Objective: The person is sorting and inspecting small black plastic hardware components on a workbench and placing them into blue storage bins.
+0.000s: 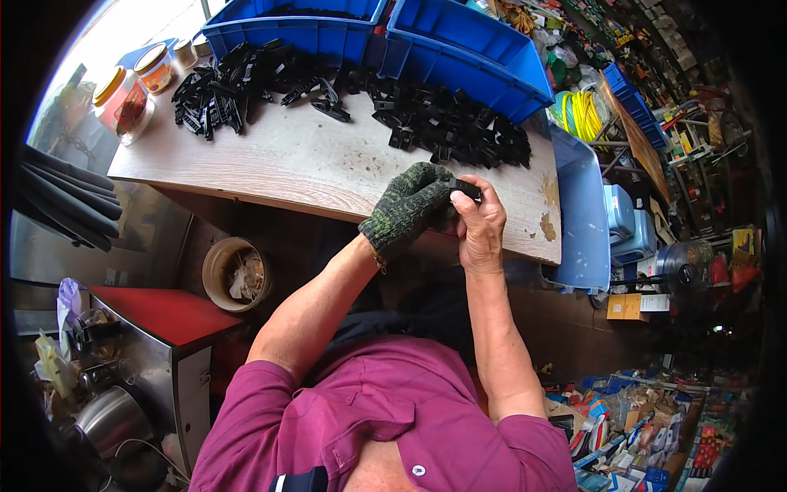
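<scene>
From my head, I look down on a pale wood-grain table (279, 164), stained and scuffed near its right corner. A red-topped cabinet (160, 313) stands at my lower left, and crowded goods (631, 426) cover the lower right of the room.

My hands meet just above the table's near edge. My right hand (484, 220), bare, pinches a small black part (467, 189) between thumb and fingers. My left hand (412, 203), in a dark green knitted glove, is curled against that part's left end; I can't tell whether it also grips it.

Across the table, a left heap of slim black pieces (215, 98) and a right heap of chunkier black pieces (467, 127) lie before two blue bins (287, 37). The left bin has black pieces inside. Jars (123, 102) stand at the far left. Below, a round bucket (211, 275) holds crumpled pale scraps (247, 275).
</scene>
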Demonstrator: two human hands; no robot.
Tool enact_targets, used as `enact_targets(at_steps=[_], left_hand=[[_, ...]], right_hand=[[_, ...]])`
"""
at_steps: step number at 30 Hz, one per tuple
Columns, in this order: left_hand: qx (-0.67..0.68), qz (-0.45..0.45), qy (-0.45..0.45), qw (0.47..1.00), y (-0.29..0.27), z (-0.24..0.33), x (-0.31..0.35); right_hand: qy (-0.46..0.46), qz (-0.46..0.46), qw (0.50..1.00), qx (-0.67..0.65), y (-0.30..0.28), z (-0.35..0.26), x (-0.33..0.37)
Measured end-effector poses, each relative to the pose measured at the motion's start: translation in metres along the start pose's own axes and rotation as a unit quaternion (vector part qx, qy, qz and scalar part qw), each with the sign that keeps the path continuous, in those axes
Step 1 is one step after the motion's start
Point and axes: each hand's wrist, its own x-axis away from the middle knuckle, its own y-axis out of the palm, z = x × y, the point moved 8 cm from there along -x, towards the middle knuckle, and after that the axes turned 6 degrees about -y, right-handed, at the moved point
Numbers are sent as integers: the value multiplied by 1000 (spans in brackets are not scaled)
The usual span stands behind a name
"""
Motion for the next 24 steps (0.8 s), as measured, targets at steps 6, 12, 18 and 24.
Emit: enact_targets(at_steps=[6, 12, 18, 24], left_hand=[[-119, 39, 43, 991, -3, 12, -1], [-613, 290, 317, 663, -37, 109, -9], [-758, 241, 224, 563, -37, 102, -37], [-694, 256, 199, 642, -38, 102, -26]], right_hand=[[9, 24, 999, -39, -11, 6, -4], [-4, 95, 991, -92, -57, -17, -21], [-36, 327, 943, -55, -154, -47, -45], [28, 334, 942, -18, -153, -29, -34]])
